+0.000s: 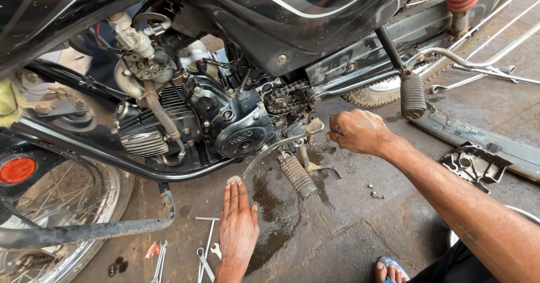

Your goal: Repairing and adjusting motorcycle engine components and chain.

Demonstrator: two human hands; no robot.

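Spanners, bare steel (205,255), lie on the stained concrete floor (337,238) at 6 o'clock, just beside the left wrist. The left hand (238,221) lies flat and released, fingers straight, its fingertips touching the knurled front pad of the curved steel gear-shift lever (264,151). At 12 o'clock from that hand sits the black engine crankcase with round side cover (239,131). The ribbed rubber footrest peg (297,176) projects at 1 o'clock from the left hand. The right hand (360,132) is loosely clenched near the lever's rear knurled pad; what it grasps cannot be told. An exposed drive chain and sprocket (284,98) sit beyond. A detached black sprocket cover plate (475,165) rests at 3 o'clock.
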